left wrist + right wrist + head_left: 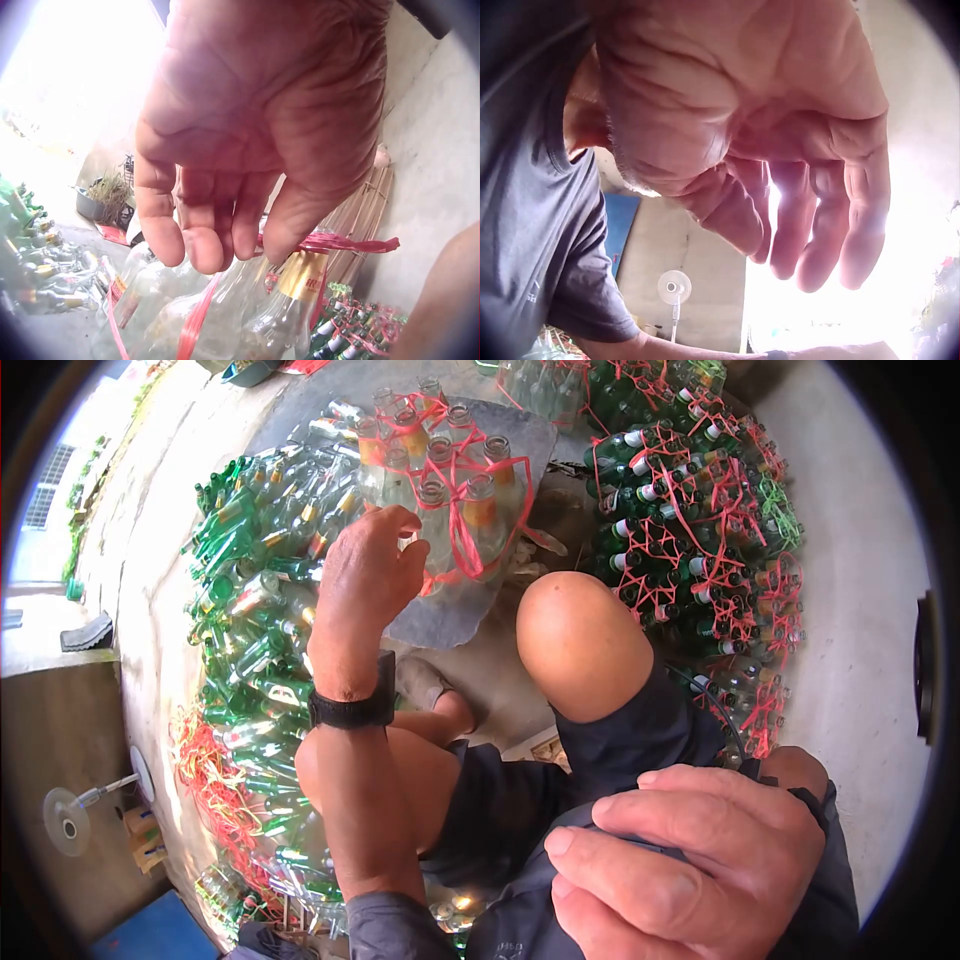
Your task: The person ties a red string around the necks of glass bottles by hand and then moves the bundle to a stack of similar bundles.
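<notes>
A cluster of clear glass bottles (480, 515) stands upright, bound together with pink plastic strap (463, 540). My left hand (372, 565) hovers at the near left side of this cluster, fingers bent loosely and thumb apart from them. In the left wrist view, the left hand (262, 127) overlaps the bottle tops, and a pink strap (349, 243) passes behind its thumb tip. A gold-labelled bottle neck (304, 276) shows just below the thumb. My right hand (700, 860) is raised near the lap, away from the bottles. Its fingers (821, 247) hang loosely curled around nothing.
Loose green and clear bottles (250, 600) lie heaped on the left. Strapped green bottles (690, 530) stand along the right wall. The cluster rests on a grey slab (440, 622). Tangled red strap (215, 790) lies lower left, near a fan (70, 825). A bent knee (585, 640) juts between.
</notes>
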The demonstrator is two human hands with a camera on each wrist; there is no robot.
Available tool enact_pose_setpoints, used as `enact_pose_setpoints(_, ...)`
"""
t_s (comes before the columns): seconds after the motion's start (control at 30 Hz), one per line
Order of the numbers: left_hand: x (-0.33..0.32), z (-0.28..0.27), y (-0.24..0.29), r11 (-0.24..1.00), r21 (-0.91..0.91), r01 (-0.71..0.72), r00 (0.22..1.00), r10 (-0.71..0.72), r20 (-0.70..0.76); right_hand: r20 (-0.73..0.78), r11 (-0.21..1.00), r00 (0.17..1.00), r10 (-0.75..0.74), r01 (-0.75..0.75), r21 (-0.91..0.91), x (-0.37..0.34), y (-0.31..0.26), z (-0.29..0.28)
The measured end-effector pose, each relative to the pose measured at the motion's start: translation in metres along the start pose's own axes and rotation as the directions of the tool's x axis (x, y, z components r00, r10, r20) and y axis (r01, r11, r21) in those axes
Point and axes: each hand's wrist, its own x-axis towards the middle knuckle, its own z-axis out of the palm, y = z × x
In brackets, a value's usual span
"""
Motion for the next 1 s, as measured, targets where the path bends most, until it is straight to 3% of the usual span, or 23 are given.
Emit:
enact_pose_setpoints(0.03,0.0,0.0,-0.001,1.0,0.002,0.001,1.0,-0.001,0.003,0.077,0.996,0.997,-0.01,0.017,-0.088,0.001,-0.001,-0.001)
enact_pose_setpoints(0.1,0.0,0.001,-0.001,1.0,0.009,0.001,1.0,-0.001,0.009,0.086,0.993,0.996,-0.023,0.032,-0.112,0.001,-0.004,0.0)
enact_pose_setpoints(0.17,-0.001,0.001,-0.001,1.0,0.012,0.003,1.0,-0.003,0.01,-0.112,0.996,0.991,0.073,-0.065,0.066,0.001,-0.007,0.007)
enact_pose_setpoints(0.2,-0.001,0.001,-0.001,1.0,0.012,0.005,1.0,-0.005,0.01,-0.113,0.996,0.991,0.073,-0.066,0.065,-0.004,-0.003,0.01)
enact_pose_setpoints(0.27,-0.001,-0.001,0.001,1.0,0.0,0.021,1.0,-0.021,0.015,-0.047,0.992,0.991,-0.124,0.125,0.026,-0.013,0.007,0.012)
enact_pose_setpoints(0.3,-0.001,-0.002,0.002,0.999,-0.011,0.039,0.999,-0.039,0.018,-0.048,0.992,0.991,-0.122,0.124,0.024,-0.014,0.005,0.012)
enact_pose_setpoints(0.37,-0.002,-0.003,0.0,1.0,-0.014,0.021,1.0,-0.02,0.011,-0.01,0.986,1.0,0.021,-0.019,0.165,-0.016,-0.005,0.01)
enact_pose_setpoints(0.47,0.0,-0.003,0.002,1.0,-0.02,0.019,1.0,-0.019,0.02,0.043,0.993,0.998,-0.044,0.039,0.114,-0.025,-0.005,0.008)
enact_pose_setpoints(0.57,-0.001,-0.005,0.004,0.999,-0.026,0.042,0.998,-0.041,0.046,0.037,0.993,0.999,0.03,-0.034,0.117,-0.03,-0.015,0.009)
enact_pose_setpoints(0.7,0.001,-0.006,0.002,0.997,-0.023,0.073,0.996,-0.071,0.057,0.05,0.998,0.999,0.019,-0.022,0.062,-0.046,-0.018,0.017)
enact_pose_setpoints(0.77,0.001,-0.01,0.006,0.997,-0.007,0.081,0.994,-0.08,0.078,0.196,0.99,0.981,0.004,-0.032,0.141,-0.052,-0.013,0.012)
enact_pose_setpoints(0.9,0.003,-0.005,-0.008,0.996,-0.027,0.088,0.994,-0.086,0.072,0.317,1.0,0.948,-0.008,-0.001,0.028,-0.066,0.011,0.011)
enact_pose_setpoints(0.93,0.003,-0.005,-0.011,0.995,-0.031,0.092,0.993,-0.09,0.079,0.407,0.997,0.911,0.06,-0.073,0.017,-0.066,0.014,0.003)
enact_pose_setpoints(1.0,0.005,-0.005,-0.016,0.993,-0.032,0.11,0.989,-0.106,0.104,0.354,0.991,0.926,0.133,-0.129,-0.033,-0.075,0.02,0.004)
